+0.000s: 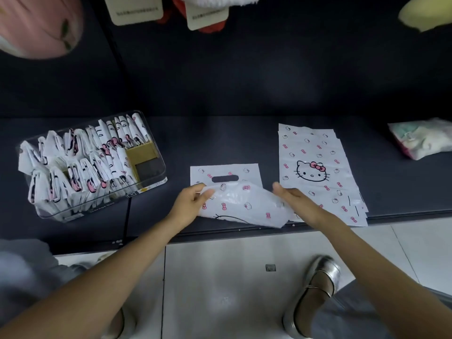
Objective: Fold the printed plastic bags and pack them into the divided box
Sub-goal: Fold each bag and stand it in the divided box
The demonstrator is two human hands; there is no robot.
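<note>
A white plastic bag point(241, 204) printed with pink bows and cat faces lies on the dark shelf, its lower half lifted and curling toward the handle cutout. My left hand point(190, 200) pinches its left edge. My right hand point(292, 198) holds its right edge, fingers partly behind the plastic. To the right lies a flat stack of the same bags point(315, 172). At the left stands a clear divided box point(146, 157), most of its compartments filled with upright folded bags point(78, 165).
A soft packet in clear wrap point(422, 140) lies at the far right of the shelf. Plush items with paper tags point(208, 17) hang above. The shelf's front edge point(220, 234) runs just below my hands, over a tiled floor and my silver shoes point(315, 289).
</note>
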